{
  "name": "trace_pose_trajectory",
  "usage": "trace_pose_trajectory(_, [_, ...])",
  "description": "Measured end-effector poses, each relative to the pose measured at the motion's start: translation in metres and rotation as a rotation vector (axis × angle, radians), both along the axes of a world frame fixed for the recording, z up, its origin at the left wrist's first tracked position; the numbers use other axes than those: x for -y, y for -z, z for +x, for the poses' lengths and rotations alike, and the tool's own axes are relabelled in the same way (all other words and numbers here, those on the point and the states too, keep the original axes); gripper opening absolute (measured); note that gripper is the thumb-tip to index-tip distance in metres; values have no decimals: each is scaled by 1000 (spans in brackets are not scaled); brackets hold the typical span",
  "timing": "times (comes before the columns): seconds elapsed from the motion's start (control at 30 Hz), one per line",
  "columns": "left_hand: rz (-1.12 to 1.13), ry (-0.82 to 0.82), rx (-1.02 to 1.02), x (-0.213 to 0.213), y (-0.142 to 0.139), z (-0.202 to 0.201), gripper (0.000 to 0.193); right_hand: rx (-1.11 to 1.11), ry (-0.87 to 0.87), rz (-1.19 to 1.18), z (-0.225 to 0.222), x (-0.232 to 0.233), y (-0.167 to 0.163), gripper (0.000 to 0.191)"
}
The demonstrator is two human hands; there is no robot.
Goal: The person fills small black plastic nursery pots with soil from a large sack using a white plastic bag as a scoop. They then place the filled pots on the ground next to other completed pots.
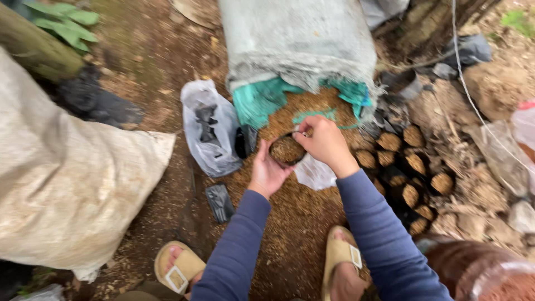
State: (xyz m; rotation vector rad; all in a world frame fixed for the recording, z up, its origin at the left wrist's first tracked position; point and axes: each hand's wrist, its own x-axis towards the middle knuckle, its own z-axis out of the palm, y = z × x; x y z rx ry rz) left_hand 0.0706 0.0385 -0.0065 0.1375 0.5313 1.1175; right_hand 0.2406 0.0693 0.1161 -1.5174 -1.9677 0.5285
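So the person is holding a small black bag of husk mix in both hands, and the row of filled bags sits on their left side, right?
Not quite. In the head view both hands, left hand and right hand, do hold the small black bag, but the filled bags sit on their right side.

The small grow bag (pixel 287 150) held between the left hand (pixel 267 174) and the right hand (pixel 324 144) is black, and its filling is a speckled golden brown. The same brown husk mix (pixel 290 217) covers the ground in a grainy, flecked pattern. The big open sack (pixel 298 42) is pale grey-white with a woven look, and its inner liner (pixel 257 101) is teal green. Both sleeves (pixel 384 234) are dark blue. The sandals (pixel 178 270) are tan, each with a small white patch. The plastic bag (pixel 209 128) is translucent grey-white over black contents. The filled bags (pixel 409 167) are black with brown tops. The large sack at left (pixel 67 178) is beige.
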Motion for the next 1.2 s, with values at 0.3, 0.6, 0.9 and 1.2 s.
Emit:
trace_pose_trajectory(0.3, [-48,-110,-161,8,19,16,87,-148,-171,-280,10,8,14,16])
trace_pose_trajectory(0.6, [-224,-141,-295,23,71,-16,94,-234,181,-384,36,3,110,23])
trace_pose_trajectory(0.9, [-106,-1,-429,18,87,-6,88,-306,175,-363,-18,36,166,34])
trace_pose_trajectory(1.2, [151,5,-1359,8,89,-7,61,-218,303,-57,-1,33,189,25])
